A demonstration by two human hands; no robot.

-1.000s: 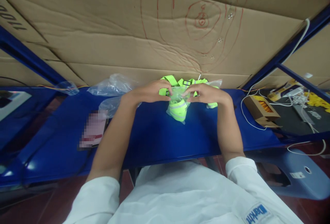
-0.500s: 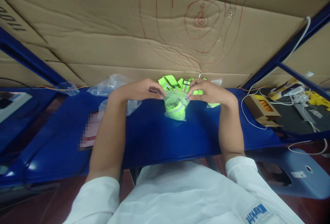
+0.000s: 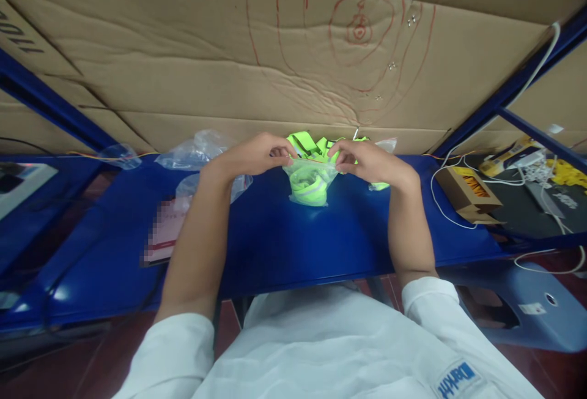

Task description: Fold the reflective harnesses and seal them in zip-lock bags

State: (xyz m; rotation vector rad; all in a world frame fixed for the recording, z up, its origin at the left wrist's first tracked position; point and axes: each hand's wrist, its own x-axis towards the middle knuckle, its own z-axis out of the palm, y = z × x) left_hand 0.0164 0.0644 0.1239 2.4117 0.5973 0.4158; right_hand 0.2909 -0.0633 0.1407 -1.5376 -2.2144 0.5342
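Clear bag [image 3: 306, 172], neon strap [image 3: 312, 191] inside, maybe a vest, left hand [image 3: 257, 155] and right hand [image 3: 367, 162] pinching mouth

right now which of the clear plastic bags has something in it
The clear bag pinched at its mouth between left hand and right hand: it holds folded neon-green webbing. The crumpled bags to its left look empty.

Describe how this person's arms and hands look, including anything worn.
The left hand and right hand are bare, without gloves, rings or watch. The left sleeve and right sleeve are white, ending near the elbows. A blue printed logo marks the shirt.
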